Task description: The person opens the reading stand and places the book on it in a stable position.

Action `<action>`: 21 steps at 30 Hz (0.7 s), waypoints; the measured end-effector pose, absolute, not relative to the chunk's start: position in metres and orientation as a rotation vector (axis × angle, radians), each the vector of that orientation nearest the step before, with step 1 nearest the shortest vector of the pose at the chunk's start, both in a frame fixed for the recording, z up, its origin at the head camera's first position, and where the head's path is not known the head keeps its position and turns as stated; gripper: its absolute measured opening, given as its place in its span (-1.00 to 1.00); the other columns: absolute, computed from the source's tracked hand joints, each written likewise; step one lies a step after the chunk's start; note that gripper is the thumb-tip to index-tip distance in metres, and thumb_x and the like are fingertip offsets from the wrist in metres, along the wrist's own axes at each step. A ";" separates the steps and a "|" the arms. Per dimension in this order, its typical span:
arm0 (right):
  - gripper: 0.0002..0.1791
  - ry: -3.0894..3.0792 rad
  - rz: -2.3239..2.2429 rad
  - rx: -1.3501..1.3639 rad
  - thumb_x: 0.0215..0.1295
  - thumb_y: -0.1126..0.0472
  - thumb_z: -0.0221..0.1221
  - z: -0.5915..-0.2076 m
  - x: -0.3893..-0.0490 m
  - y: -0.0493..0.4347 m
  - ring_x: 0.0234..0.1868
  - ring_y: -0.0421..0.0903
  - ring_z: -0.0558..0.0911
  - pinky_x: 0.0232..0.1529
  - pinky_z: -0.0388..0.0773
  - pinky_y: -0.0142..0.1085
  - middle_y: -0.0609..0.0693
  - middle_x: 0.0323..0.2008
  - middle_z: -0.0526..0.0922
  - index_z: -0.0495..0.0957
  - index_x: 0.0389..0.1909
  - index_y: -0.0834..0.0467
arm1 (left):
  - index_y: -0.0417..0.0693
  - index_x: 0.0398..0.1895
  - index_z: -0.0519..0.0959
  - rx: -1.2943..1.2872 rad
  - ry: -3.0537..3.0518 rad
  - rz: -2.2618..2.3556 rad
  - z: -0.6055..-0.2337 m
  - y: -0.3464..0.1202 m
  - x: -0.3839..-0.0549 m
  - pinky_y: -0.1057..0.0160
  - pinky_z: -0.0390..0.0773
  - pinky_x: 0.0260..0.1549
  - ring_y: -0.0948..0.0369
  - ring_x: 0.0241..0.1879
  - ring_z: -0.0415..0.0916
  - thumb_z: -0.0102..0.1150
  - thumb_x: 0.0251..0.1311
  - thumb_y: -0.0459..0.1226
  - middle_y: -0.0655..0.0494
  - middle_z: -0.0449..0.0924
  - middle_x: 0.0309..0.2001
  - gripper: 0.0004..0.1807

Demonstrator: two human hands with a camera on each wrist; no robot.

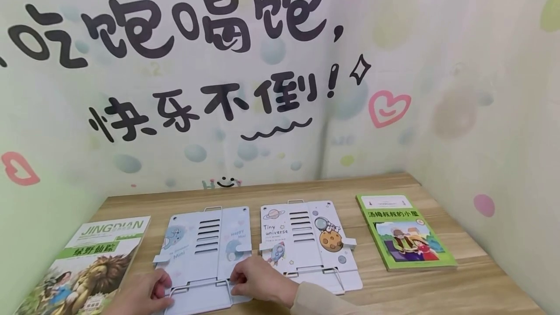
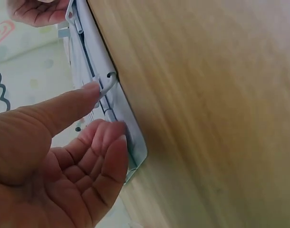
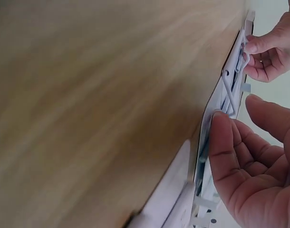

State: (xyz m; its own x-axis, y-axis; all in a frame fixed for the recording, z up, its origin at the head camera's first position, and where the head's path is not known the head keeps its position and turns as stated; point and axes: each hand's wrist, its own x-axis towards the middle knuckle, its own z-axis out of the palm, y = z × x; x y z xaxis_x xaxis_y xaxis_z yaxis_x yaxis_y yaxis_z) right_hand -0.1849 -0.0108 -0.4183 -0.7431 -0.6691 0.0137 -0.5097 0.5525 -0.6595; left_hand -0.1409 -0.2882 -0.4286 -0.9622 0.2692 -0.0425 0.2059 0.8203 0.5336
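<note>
A pale blue book stand (image 1: 205, 237) with cartoon prints lies flat on the table, a bent white wire (image 1: 199, 282) across its lower part. At the lower left corner, my left hand (image 1: 144, 293) holds the stand: the thumb touches the wire's bend and curled fingers are at the plate's edge. My right hand (image 1: 262, 278) is at the wire's other end; in the right wrist view its index fingertip meets the wire (image 3: 229, 95), while the thumb stands apart. Beside it lies a white "Tiny universe" book stand (image 1: 302, 244), partly behind my right hand.
A green and white book (image 1: 105, 252) with a lion cover lies at the left, partly behind my left hand. Another green book (image 1: 407, 232) lies on the right. The wooden table (image 1: 442, 295) meets a printed curtain (image 1: 271, 159) at its back edge.
</note>
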 end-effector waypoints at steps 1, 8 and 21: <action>-0.90 2.540 -0.983 -0.978 0.01 0.32 0.36 -0.419 -0.185 -0.012 -0.57 -0.44 0.38 -0.50 0.39 -0.60 -0.20 -0.60 0.56 0.67 -0.41 0.18 | -0.08 -0.41 0.46 0.367 2.845 0.868 -0.430 -0.289 -0.141 0.42 0.30 -0.57 0.51 -0.57 0.22 0.37 -0.03 -0.23 0.27 0.39 -0.55 -0.74; -0.89 2.503 -1.084 -0.892 -0.04 0.37 0.37 -0.422 -0.182 -0.016 -0.59 -0.43 0.36 -0.52 0.37 -0.58 -0.19 -0.65 0.52 0.62 -0.49 0.17 | -0.27 -0.34 0.45 0.301 2.573 1.149 -0.435 -0.293 -0.142 0.43 0.40 -0.53 0.45 -0.53 0.33 0.25 0.05 -0.38 0.16 0.44 -0.49 -0.81; -0.74 2.716 -0.828 -0.919 -0.07 0.20 0.40 -0.426 -0.172 -0.021 -0.55 -0.40 0.31 -0.49 0.27 -0.56 -0.27 -0.59 0.39 0.47 -0.44 0.04 | -0.51 -0.20 0.40 0.245 2.435 1.314 -0.438 -0.293 -0.137 0.44 0.39 -0.53 0.36 -0.53 0.35 0.18 0.05 -0.45 0.14 0.39 -0.48 -0.70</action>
State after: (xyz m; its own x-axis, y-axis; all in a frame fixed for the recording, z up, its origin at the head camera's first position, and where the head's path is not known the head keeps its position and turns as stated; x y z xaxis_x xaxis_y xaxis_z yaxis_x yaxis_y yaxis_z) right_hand -0.1723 -0.0210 -0.4265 -0.7994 -0.6001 0.0274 -0.5135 0.6589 -0.5498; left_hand -0.1372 -0.2928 -0.4376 -0.9195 0.3178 -0.2312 -0.0187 0.5522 0.8335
